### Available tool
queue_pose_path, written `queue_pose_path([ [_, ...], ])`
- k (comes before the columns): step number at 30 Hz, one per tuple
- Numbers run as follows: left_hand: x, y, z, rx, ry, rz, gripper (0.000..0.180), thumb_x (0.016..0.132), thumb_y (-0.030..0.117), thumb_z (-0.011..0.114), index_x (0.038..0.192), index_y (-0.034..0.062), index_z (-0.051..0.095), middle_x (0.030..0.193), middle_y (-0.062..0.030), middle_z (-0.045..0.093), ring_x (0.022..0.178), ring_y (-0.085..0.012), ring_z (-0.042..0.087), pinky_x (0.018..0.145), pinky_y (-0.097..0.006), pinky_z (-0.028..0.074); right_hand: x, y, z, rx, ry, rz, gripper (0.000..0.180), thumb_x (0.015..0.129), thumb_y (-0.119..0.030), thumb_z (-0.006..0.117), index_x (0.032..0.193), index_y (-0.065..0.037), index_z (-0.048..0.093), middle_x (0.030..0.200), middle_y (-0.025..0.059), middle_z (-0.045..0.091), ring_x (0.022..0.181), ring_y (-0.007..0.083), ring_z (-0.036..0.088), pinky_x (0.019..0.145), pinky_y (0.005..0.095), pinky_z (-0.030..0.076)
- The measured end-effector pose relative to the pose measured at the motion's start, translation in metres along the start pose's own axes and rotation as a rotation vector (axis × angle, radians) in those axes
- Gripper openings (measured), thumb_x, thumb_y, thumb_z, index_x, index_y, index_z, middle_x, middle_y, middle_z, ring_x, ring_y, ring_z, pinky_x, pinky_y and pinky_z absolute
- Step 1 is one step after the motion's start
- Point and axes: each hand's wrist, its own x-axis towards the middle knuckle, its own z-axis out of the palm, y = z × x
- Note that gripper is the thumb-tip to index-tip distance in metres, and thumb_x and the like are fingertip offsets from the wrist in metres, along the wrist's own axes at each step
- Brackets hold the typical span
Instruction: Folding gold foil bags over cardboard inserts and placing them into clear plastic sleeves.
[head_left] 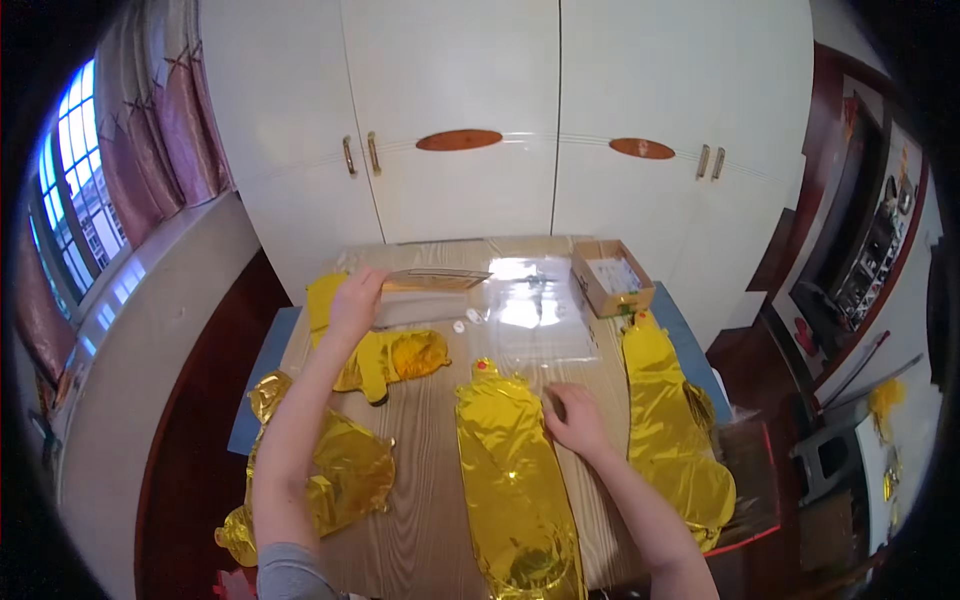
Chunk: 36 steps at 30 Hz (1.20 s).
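My left hand point(358, 302) is raised over the far left of the table, its fingers closed on the edge of a flat, thin clear packet point(437, 280) with a brownish-gold face. Beside the upper right edge of a long, flat gold foil balloon point(512, 480), my right hand point(578, 418) rests with thumb and fingers apart. A red dot marks that balloon's far end. Below my left hand lies another gold foil balloon point(385, 358), bent in shape. A further crumpled one point(350, 470) is partly hidden by my left forearm.
One more gold foil balloon point(668, 430) lies along the table's right side. Behind it stands an open cardboard box point(612, 285) with pale contents. A shiny clear plastic sheet point(540, 315) covers the far middle. White cupboards point(460, 60) rise behind the wood-grain table point(420, 510).
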Motion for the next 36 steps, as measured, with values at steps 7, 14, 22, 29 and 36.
queue_pose_path([
  [7,-0.088,0.122,-0.072,-0.497,0.06,0.059,0.019,0.073,0.003,0.067,0.092,0.0044,0.069,0.088,-0.0086,0.067,0.084,-0.0237,0.067,0.072,-0.034,0.056,-0.007,-0.006,-0.027,0.649,0.071,0.343,0.04,0.092,-0.024,0.059,0.126,-0.003,0.055,0.116,0.0152,0.063,0.105,0.0259,0.06,0.094,0.0378,0.045],
  [14,-0.164,0.191,-0.109,-0.257,-0.039,0.625,0.01,0.074,0.005,0.073,0.081,0.0061,0.067,0.083,-0.0033,0.061,0.083,-0.0191,0.068,0.061,-0.027,0.056,-0.028,-0.064,-0.093,1.041,-0.303,0.747,0.055,0.093,-0.009,0.061,0.142,-0.006,0.038,0.116,0.0088,0.061,0.101,0.0159,0.06,0.088,0.029,0.049],
  [22,-0.198,0.205,-0.104,-0.413,-0.329,0.463,0.017,0.078,0.017,0.072,0.092,0.0081,0.067,0.091,-0.0025,0.064,0.089,-0.0196,0.067,0.066,-0.03,0.056,-0.072,-0.035,-0.047,0.841,-0.259,0.466,0.056,0.089,0.003,0.061,0.14,-0.006,0.041,0.119,0.0114,0.06,0.107,0.0184,0.059,0.091,0.0293,0.047],
  [29,-0.181,0.197,-0.076,-0.38,-0.458,0.184,0.038,0.08,0.024,0.07,0.115,0.0123,0.061,0.126,-0.0084,0.057,0.127,-0.0314,0.049,0.105,-0.051,0.04,-0.087,-0.022,-0.027,0.446,-0.192,0.235,0.05,0.089,0.002,0.059,0.137,-0.007,0.046,0.121,0.0125,0.056,0.104,0.0216,0.058,0.089,0.031,0.048],
  [36,-0.172,0.202,-0.032,-0.449,-0.687,0.188,0.053,0.09,0.041,0.059,0.139,0.0214,0.05,0.149,-0.0051,0.043,0.143,-0.0343,0.03,0.113,-0.067,0.012,-0.091,-0.041,-0.035,0.221,-0.083,0.101,0.046,0.086,-0.003,0.061,0.131,-0.005,0.051,0.127,0.0237,0.048,0.116,0.0378,0.05,0.098,0.039,0.044],
])
